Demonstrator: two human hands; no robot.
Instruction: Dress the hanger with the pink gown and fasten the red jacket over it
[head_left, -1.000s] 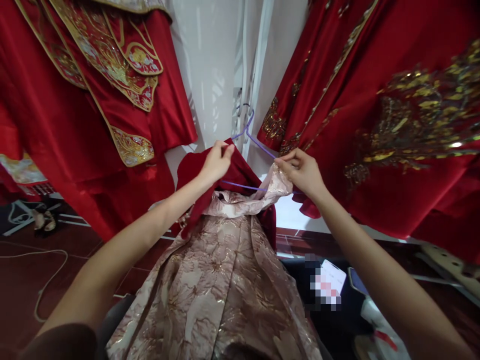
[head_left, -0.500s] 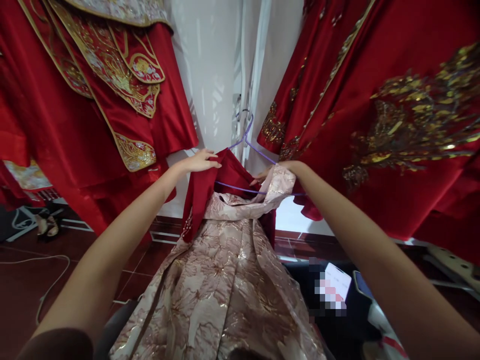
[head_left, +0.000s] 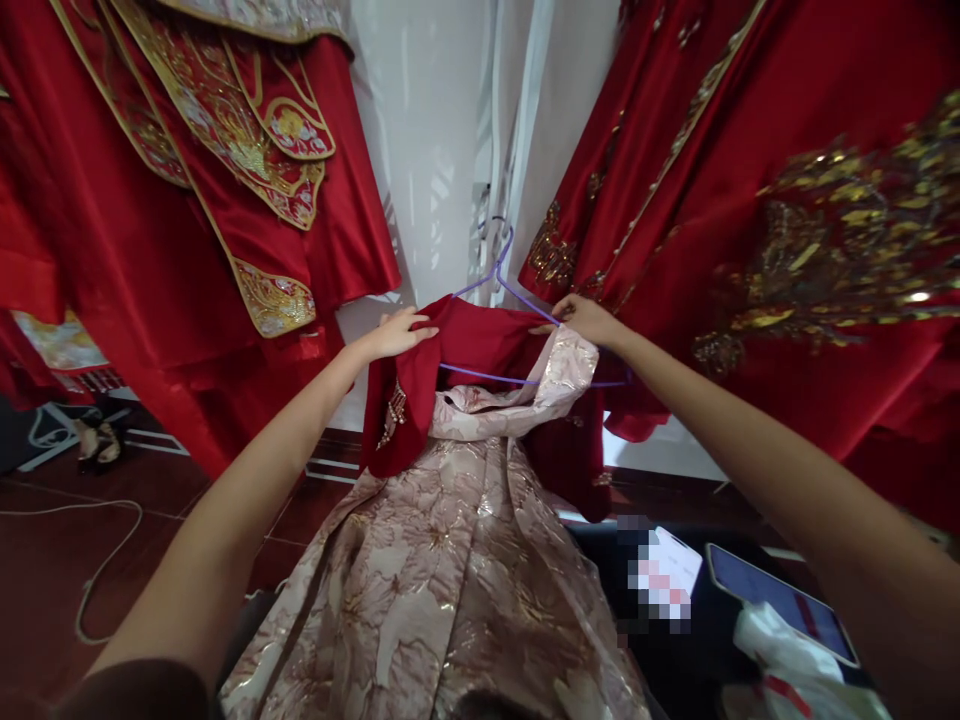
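Note:
A red garment with beaded tassels on its sleeve hangs on a thin purple hanger. My left hand lies over the garment's left shoulder, the fingers bent round its cloth. At the hanger's right arm, my right hand is closed on the garment's other shoulder; its fingertips are partly hidden by cloth. A pink and gold brocade dress drapes down towards me below the hanger. One of its wide straps loops over the hanger's right side, just under my right hand.
Red embroidered gowns hang left and right. A lit phone, partly pixelated, a dark-screened tablet or phone and a crumpled plastic bag lie at lower right. A white cable and dark shoes are on the floor.
My right hand has moved up and right, spreading the red garment wider across the hanger. Its right side now hangs lower beside the dress. My left hand stays at the left shoulder.

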